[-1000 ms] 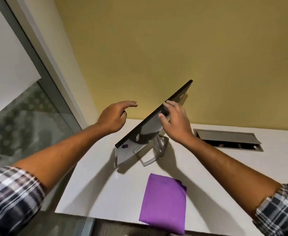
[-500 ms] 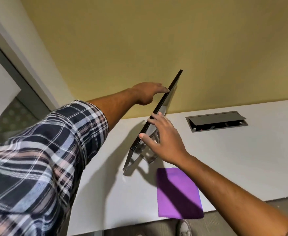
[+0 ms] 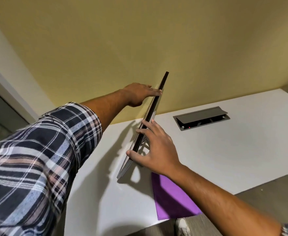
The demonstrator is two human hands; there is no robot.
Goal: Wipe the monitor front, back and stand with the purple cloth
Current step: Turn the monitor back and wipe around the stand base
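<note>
The thin dark monitor (image 3: 152, 108) stands on the white desk (image 3: 225, 159), turned so I see it almost edge-on. My left hand (image 3: 138, 94) reaches over to its far upper edge, fingers laid along that edge. My right hand (image 3: 157, 150) holds the near lower edge, thumb on one side and fingers on the other. The silver stand is mostly hidden behind my right hand. The folded purple cloth (image 3: 170, 201) lies flat near the desk's front edge, partly under my right forearm, and neither hand touches it.
A grey cable hatch (image 3: 201, 117) with its lid raised is set into the desk to the right of the monitor. A yellow wall (image 3: 140, 40) rises close behind. A shoe (image 3: 182, 226) shows on the floor below the desk's front edge.
The monitor has swung round from angled to nearly edge-on. My left hand has landed on its far edge, and my right hand has slid down to the near edge. The cloth stays put.
</note>
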